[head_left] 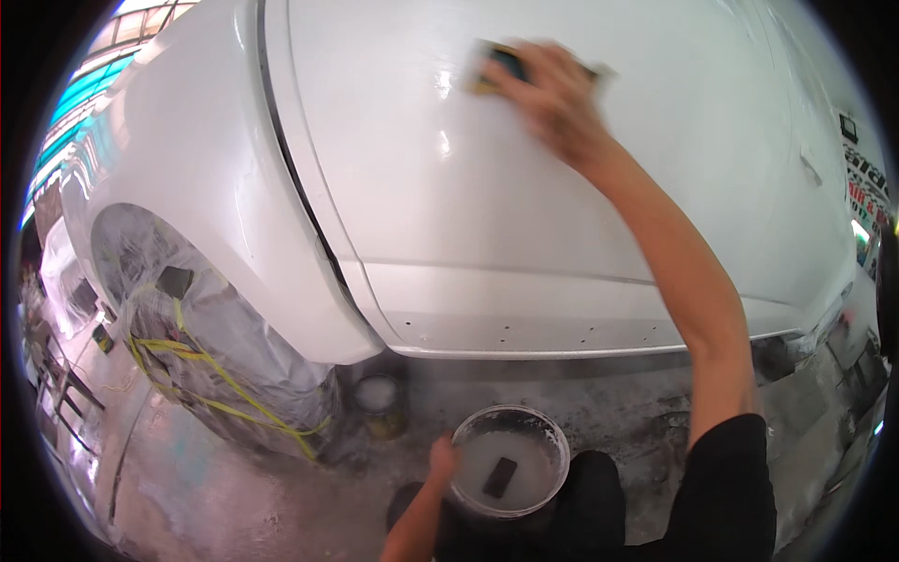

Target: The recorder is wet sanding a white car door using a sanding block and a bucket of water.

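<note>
My right hand [564, 108] is pressed to the upper part of a white car door [440, 206], its fingers closed round a sanding block [507, 64]. The block looks dark, with a yellowish-brown sheet around it; hand and block are blurred by motion. Low down, between my knees, is a round bucket [564, 440] of cloudy grey water. My left hand [444, 461] grips the bucket's left rim, its fingers partly hidden. A small dark rectangular block [500, 477] lies in the bucket's water.
Left of the door is the white front fender [201, 159]. Clear plastic and yellow-green tape [229, 407] wrap the wheel. A smaller can [377, 398] stands on the floor beside the bucket. Small holes line the sill [534, 328]. A dark metal stand [66, 379] is at far left.
</note>
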Action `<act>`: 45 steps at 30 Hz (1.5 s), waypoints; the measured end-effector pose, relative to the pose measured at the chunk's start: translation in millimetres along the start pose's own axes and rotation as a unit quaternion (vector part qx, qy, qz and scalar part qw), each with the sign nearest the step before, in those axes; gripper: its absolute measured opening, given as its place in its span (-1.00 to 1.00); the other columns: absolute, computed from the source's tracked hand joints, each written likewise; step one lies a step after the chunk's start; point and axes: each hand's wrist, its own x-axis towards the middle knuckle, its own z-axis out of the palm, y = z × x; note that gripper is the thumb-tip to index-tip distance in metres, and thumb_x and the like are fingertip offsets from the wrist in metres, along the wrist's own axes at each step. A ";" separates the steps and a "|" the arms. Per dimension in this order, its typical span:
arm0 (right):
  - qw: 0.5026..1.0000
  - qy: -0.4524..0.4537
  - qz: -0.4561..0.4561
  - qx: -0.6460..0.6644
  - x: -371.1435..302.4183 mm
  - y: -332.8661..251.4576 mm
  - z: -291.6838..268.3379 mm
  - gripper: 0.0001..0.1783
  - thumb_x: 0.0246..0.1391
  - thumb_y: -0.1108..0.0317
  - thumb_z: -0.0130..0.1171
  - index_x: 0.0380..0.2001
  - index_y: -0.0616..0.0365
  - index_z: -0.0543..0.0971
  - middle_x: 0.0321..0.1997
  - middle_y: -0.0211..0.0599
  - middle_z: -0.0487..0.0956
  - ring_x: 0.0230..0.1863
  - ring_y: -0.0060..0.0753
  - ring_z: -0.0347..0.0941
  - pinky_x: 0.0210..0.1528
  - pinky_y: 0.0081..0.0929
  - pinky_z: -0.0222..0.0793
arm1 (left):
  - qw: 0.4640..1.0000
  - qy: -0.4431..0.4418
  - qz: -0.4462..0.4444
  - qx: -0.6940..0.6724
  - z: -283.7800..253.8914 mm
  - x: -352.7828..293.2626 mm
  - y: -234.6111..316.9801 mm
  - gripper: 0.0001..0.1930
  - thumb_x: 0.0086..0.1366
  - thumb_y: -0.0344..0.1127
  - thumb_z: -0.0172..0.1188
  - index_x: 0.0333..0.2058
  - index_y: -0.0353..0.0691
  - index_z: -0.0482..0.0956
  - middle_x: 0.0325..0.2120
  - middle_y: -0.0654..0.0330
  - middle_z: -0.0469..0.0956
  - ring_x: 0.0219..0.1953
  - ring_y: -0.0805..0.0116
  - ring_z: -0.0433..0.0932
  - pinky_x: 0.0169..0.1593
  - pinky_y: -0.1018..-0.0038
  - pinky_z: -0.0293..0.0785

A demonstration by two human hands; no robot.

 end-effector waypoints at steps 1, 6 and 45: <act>0.999 0.010 0.014 -0.035 -56.5 26.2 -19.9 -0.62 0.15 0.49 0.26 0.04 0.03 0.78 0.13 -0.18 0.61 0.16 -0.03 0.51 0.36 0.02 0.41 | 1.000 -0.005 0.005 -0.006 2.6 1.4 10.5 -0.59 0.17 -0.38 0.30 0.03 -0.30 0.70 -0.07 -0.23 0.73 0.02 -0.26 0.70 0.10 -0.06 0.62; 0.997 0.025 0.056 -0.056 -63.6 20.5 -8.4 -0.54 0.02 0.55 0.27 0.03 0.05 0.79 0.12 -0.12 0.61 0.17 0.04 0.50 0.31 0.04 0.42 | 0.999 -0.010 0.010 0.044 0.9 11.5 25.6 -0.64 0.18 -0.37 0.27 -0.03 -0.30 0.70 -0.13 -0.24 0.73 0.00 -0.30 0.70 0.10 -0.06 0.60; 0.979 0.042 0.166 -0.112 -120.5 30.8 -60.6 -0.58 0.16 0.56 0.22 0.08 0.22 0.75 0.03 -0.18 0.71 0.24 -0.04 0.49 0.34 -0.03 0.37 | 0.999 0.026 0.022 0.034 4.6 12.0 -4.5 -0.62 0.18 -0.42 0.24 0.00 -0.27 0.69 -0.20 -0.24 0.73 -0.04 -0.32 0.71 0.04 -0.08 0.62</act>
